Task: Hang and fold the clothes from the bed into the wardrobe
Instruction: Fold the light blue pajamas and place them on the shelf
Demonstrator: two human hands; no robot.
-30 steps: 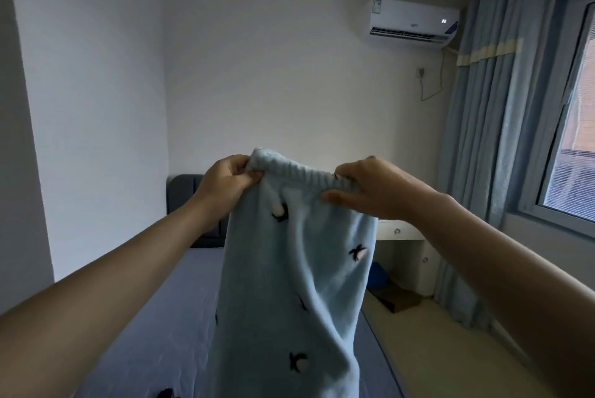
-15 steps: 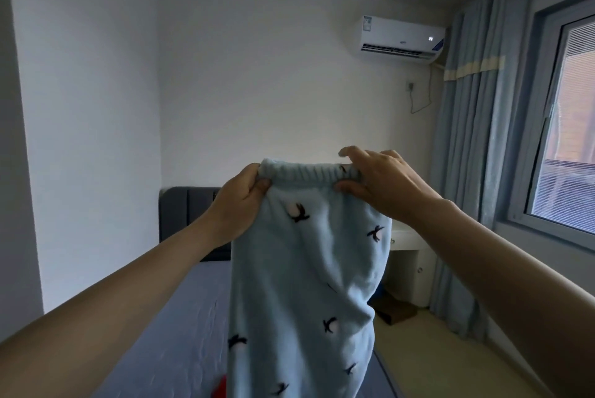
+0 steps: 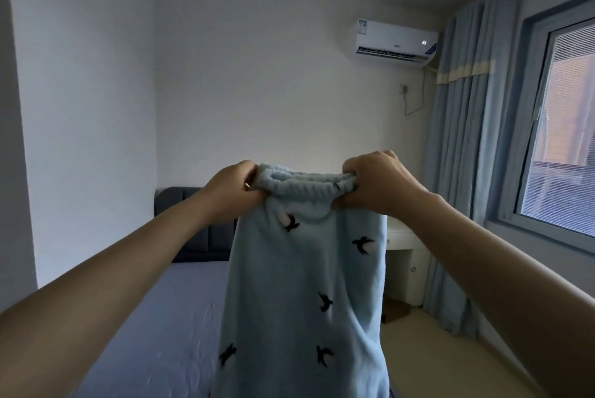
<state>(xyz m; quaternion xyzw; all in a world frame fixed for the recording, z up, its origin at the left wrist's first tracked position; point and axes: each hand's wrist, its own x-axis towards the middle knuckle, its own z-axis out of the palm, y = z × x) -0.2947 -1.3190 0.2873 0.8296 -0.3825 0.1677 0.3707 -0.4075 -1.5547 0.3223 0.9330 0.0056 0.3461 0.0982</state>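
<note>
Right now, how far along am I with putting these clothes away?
Done: cannot tell; the wardrobe is out of view. In hand: the left hand and right hand grip the waistband of light blue bird-print trousers, held up unfolded over the bed. Left: fold or hang them and put them away.

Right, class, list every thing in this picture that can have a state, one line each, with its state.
Left hand, grips one end of the waistband.
Right hand, grips the other end of the waistband.
Light blue garment, held up by its waistband, hanging unfolded.
Curtain, drawn aside beside the window.
Air conditioner, display lit.
Bed, spread with a blue sheet.
</note>
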